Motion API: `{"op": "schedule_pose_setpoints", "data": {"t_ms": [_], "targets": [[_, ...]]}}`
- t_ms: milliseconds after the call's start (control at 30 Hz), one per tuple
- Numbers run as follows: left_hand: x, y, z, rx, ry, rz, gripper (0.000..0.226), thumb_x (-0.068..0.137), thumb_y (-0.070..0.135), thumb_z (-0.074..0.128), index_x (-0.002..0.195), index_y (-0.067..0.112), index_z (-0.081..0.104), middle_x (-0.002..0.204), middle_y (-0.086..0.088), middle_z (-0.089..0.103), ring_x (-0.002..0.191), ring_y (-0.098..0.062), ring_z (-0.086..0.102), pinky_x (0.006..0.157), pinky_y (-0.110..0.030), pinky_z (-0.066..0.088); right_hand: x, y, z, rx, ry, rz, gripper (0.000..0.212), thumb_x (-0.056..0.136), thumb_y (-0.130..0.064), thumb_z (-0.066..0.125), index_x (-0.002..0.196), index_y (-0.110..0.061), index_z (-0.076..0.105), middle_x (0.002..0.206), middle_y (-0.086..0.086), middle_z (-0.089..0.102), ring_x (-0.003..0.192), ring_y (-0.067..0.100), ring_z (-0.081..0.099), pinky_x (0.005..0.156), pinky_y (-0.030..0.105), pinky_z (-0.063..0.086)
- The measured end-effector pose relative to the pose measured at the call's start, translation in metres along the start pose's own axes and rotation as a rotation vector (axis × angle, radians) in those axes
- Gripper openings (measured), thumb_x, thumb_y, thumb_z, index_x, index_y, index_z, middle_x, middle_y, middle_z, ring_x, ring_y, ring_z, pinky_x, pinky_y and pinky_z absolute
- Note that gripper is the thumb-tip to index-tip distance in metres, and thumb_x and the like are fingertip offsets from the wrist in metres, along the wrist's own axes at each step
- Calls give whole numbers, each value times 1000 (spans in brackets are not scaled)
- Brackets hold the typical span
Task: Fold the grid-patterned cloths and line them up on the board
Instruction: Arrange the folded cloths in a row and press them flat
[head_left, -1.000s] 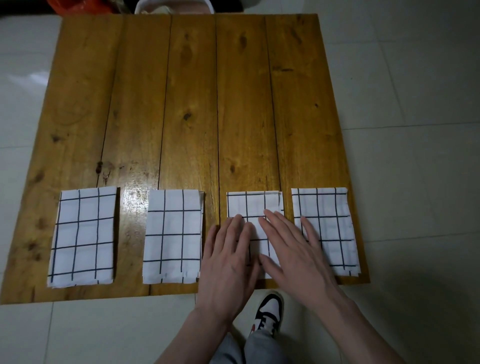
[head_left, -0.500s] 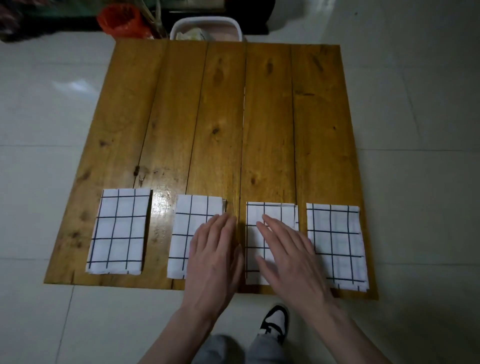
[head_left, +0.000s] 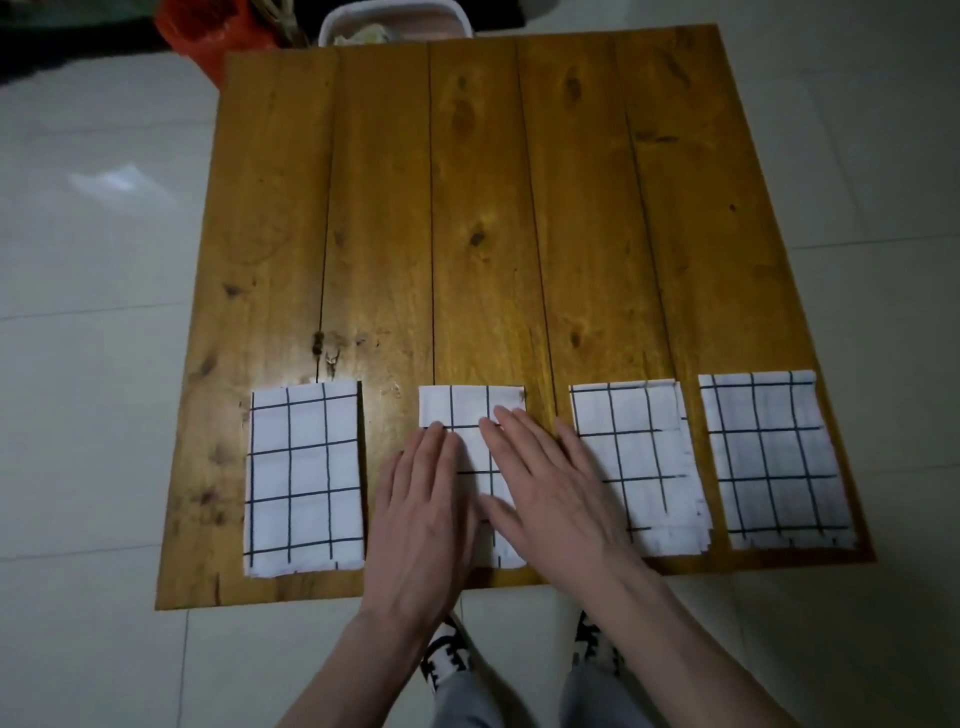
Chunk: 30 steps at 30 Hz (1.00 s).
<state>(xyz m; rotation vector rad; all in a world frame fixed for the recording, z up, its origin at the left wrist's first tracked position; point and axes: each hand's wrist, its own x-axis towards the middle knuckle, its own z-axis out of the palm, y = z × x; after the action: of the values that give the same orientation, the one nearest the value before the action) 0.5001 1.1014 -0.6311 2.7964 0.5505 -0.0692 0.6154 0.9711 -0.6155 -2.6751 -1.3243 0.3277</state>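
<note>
Your flat hands, left (head_left: 421, 512) and right (head_left: 550, 499), press the cloth (head_left: 470, 410) under them, its long side pointing away from you.

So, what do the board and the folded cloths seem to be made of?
The board looks like varnished wood: plank seams, dark knots, grain and a glossy sheen. The folded cloths look like thin woven fabric, white with a black grid, matte, with layered edges; the exact fibre cannot be told.

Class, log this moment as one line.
cloths: four folded, in row | left hand, right hand: flat on second cloth | board
</note>
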Motion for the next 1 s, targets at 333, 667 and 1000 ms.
{"op": "schedule_pose_setpoints", "data": {"t_ms": [333,667,1000], "targets": [[0,-2,-1,39,-3,59,63,103,30,59,158,5,39,164,-18,39,154,-32,34,127,-51,29,-5,12,5,-13,-91,6,71,102,-56,39,163,-22,28,171,-1,23,158,15,21,126,51,24],[-1,22,5,53,-28,66,64,103,38,42,158,5,38,165,-17,38,155,-31,33,127,-49,20,-17,30,-1,-62,-123,22,71,101,-58,34,162,-24,28,171,-2,24,157,14,22,125,49,13],[2,22,7,54,-41,48,65,105,41,43,160,9,35,166,-15,36,157,-29,29,126,-54,29,-14,38,-1,-23,-143,7,71,102,-60,30,164,-27,20,173,-4,17,159,13,15,128,52,16]]}}
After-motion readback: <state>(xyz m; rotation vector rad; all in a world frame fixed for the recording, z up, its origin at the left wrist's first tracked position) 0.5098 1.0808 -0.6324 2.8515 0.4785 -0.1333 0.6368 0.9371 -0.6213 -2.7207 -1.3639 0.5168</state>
